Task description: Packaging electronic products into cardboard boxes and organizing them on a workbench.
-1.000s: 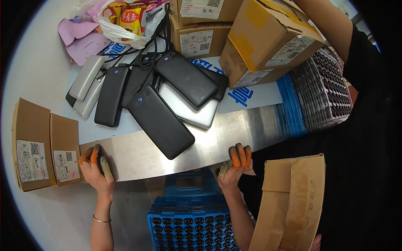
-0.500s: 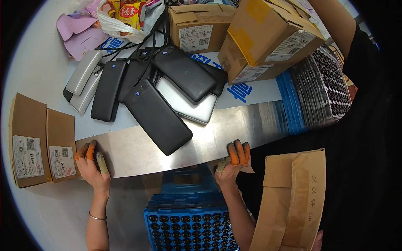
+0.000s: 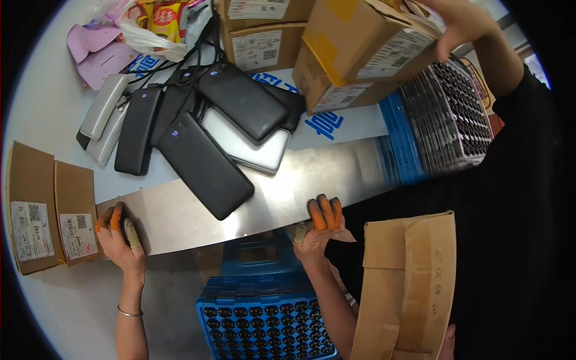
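My left hand, with orange and pale finger covers, rests on the left end of the bare metal table edge, beside two cardboard cartons. The thumb stands apart from the fingers, and nothing shows in this hand. Farther right, my right hand has its orange-covered fingers curled over the same edge, thumb below. Between and beyond my hands lies a black power bank, partly over the metal strip. Behind it are more black power banks, a silver one and black cables.
Labelled cartons stand at the left, with more stacked at the back. A co-worker in black on the right has a hand by that stack and holds another carton. Blue trays sit below the edge; clear trays stand right.
The view has shifted, so most things sit farther left. Another carton now stands on the back middle one, and the co-worker's hand has come into view. My hands stay on the edge.
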Tool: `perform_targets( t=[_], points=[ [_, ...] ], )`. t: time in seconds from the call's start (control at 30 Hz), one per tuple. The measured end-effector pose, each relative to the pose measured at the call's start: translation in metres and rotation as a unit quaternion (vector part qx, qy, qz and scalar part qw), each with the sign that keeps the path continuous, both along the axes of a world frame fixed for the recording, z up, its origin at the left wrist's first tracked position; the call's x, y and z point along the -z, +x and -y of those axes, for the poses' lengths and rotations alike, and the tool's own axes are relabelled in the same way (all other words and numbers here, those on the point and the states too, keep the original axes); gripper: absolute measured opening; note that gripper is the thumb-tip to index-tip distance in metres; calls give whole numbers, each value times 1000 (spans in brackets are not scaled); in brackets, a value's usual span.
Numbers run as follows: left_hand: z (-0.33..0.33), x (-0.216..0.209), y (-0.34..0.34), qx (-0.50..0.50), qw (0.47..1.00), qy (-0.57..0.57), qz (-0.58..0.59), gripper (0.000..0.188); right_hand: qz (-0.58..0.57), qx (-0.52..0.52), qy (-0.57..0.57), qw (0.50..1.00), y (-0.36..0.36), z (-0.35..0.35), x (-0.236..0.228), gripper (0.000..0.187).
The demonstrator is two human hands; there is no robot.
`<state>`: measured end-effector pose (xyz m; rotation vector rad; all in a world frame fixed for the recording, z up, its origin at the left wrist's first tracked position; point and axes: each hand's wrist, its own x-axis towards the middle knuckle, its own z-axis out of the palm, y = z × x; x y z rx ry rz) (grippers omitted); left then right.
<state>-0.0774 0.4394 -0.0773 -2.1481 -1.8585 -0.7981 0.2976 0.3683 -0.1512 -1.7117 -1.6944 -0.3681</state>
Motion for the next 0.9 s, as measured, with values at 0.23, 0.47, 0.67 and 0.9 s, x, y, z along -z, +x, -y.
perform_targets(
  t=[0.23, 0.47, 0.67, 0.9],
  points=[
    [1, 6, -7, 3, 1000, -2, -7, 32, -9, 12, 5, 1000, -4, -1, 1, 43],
    [0, 13, -13, 4, 1000, 7, -14, 34, -17, 8, -5, 1000, -1, -1, 4, 43],
    [3, 15, -17, -27, 999, -23, -11, 36, -25, 7, -1, 1000, -4, -2, 1, 45],
    [-3, 6, -4, -3, 1000, 7, -23, 35, -6, 9, 8, 1000, 0, 1, 1, 45]
  ],
)
